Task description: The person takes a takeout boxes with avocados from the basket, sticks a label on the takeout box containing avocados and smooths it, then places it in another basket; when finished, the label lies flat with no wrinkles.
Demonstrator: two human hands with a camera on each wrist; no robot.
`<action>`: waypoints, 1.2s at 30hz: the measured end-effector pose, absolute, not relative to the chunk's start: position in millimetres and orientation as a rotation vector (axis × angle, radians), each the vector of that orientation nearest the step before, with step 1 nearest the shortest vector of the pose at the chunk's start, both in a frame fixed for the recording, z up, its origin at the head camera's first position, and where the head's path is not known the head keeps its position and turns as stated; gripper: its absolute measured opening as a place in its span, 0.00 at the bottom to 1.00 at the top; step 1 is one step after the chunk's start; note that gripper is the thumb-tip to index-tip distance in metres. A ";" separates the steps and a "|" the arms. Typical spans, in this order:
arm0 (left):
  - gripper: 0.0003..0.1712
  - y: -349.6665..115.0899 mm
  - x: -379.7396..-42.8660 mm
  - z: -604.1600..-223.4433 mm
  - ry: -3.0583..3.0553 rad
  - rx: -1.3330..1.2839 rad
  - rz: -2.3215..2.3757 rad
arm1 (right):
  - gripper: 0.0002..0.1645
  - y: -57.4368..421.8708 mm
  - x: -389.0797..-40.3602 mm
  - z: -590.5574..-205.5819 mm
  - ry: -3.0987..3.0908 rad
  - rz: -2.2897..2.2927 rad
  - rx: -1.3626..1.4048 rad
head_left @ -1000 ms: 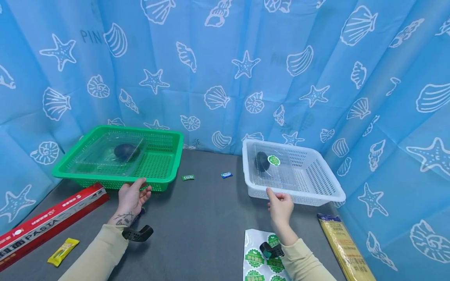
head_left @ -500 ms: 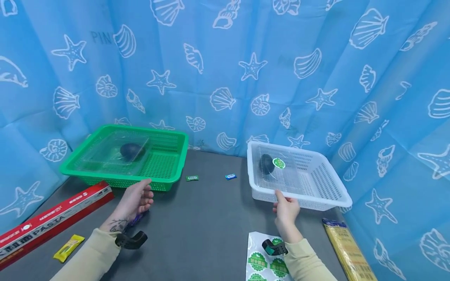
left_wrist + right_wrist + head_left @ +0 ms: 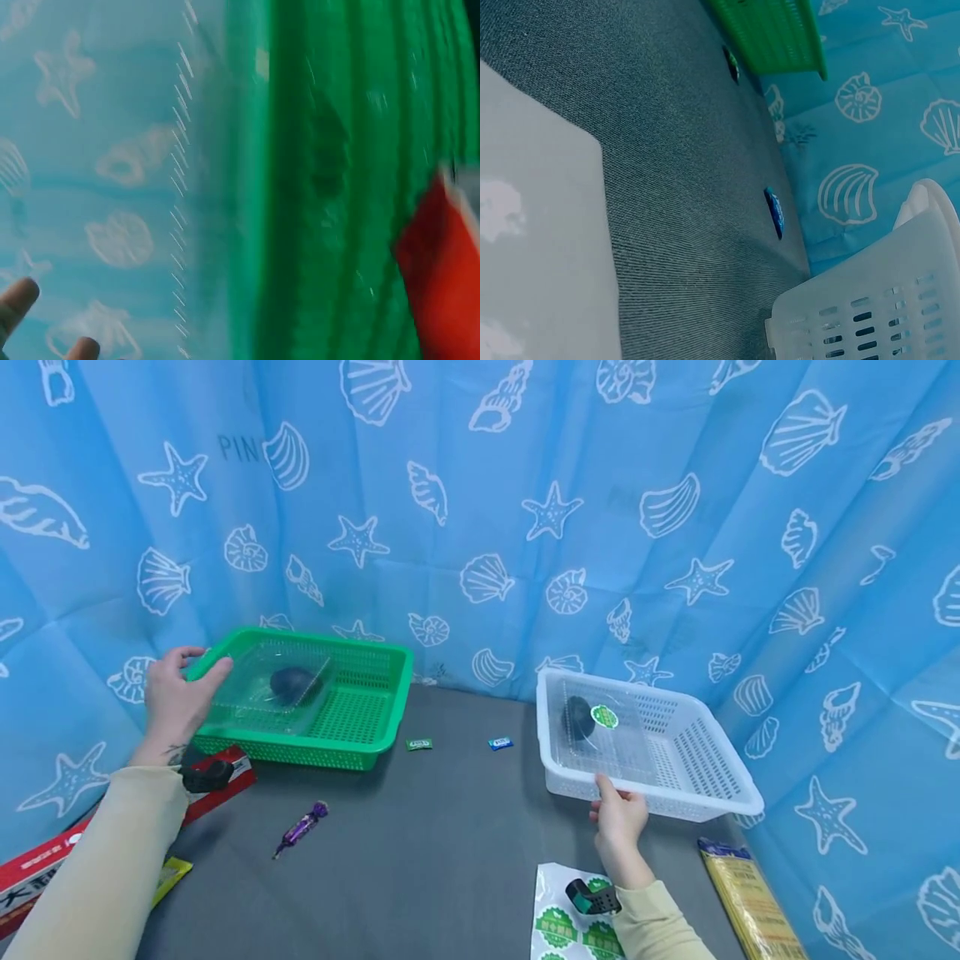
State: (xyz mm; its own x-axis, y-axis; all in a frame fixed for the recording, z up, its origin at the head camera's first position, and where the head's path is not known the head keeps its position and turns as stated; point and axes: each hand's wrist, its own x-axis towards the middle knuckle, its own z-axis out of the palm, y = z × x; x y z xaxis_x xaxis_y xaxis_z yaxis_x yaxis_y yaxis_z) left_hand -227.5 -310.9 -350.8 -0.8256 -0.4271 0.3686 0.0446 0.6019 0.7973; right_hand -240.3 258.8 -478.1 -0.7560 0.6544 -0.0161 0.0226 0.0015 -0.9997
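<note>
My left hand is at the left end of the green plastic basket, its thumb reaching over the rim. In the left wrist view its fingers are spread beside the basket, against the curtain. Inside that basket lies a clear plastic box with a dark oval item. My right hand holds the front rim of the white basket, thumb on top and fingers curled below. A second clear box in there bears a round green sticker and contains another dark oval item.
Small green and blue wrapped sweets lie between the baskets. A purple-wrapped candy, a red pasta box and a yellow packet are at left. A sticker sheet and golden noodle-like package lie at right.
My left hand has moved from the green basket's front rim left and back to its left end, uncovering the purple candy. The right hand stays at the white basket's rim. The head view has shifted left.
</note>
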 end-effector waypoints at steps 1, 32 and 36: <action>0.37 -317.0 -229.8 -352.5 -2.335 0.315 -1.150 | 0.25 257.4 -237.5 -474.5 -1.818 1.819 -0.680; 0.39 -344.0 -257.9 -373.1 -2.935 0.015 -1.102 | 0.31 260.2 -244.5 -492.5 -1.878 1.745 -0.729; 0.33 -340.0 -260.4 -373.0 -2.869 0.063 -1.168 | 0.31 260.3 -244.5 -490.5 -1.880 1.748 -0.727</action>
State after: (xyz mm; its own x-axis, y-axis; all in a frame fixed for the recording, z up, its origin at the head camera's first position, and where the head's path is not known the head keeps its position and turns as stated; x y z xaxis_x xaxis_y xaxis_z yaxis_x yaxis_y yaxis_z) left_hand -260.4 -340.0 -373.0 -0.9982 -0.0540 0.0247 -0.0214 0.7149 0.6989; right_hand -244.5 260.3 -490.5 -0.7494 0.6619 -0.0161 0.0641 0.0483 -0.9968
